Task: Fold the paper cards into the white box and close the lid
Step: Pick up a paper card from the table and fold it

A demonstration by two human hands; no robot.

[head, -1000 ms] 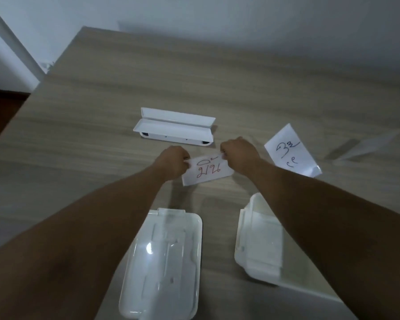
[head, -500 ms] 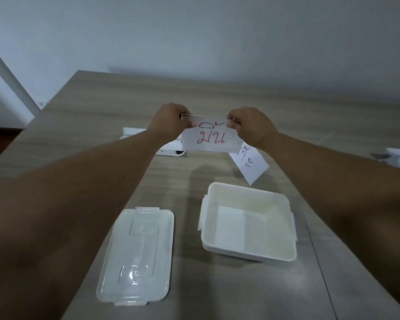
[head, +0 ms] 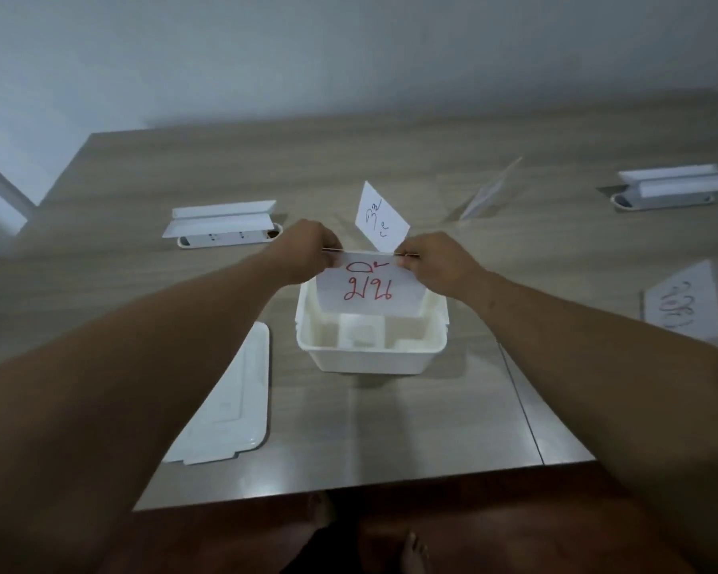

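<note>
- Both hands pinch one card (head: 369,288) by its top edge: left hand (head: 307,252) at the left corner, right hand (head: 434,258) at the right corner. Each grip is narrow, thumb and fingers closed on the paper.
- Card hangs roughly upright from that edge, long axis running left to right between the hands, red handwriting facing the camera.
- Key relation: box (head: 372,339) sits directly below the card. The card's lower edge appears to be at or just inside the far part of the opening; whether it touches the wall, cannot tell.
- Card's long axis lines up with the box's width, so a straight lowering should fit it. Both hands are about equally near the box.
- Card looks thin, white and stiff enough to hold flat; a fold seems to run along the pinched top edge, though it is hard to confirm.
- Box is white, open, with low dividers or moulding on its floor; no other card is clearly visible inside.
- Lid (head: 229,401) lies flat on the tabletop (head: 432,416), just left of the box, partly hidden by the left forearm.
- Second card (head: 380,215) stands tilted beyond the hands; a third card (head: 682,304) lies far right, well apart.
- Judgement: early stage, with cards still outside and the lid off.
</note>
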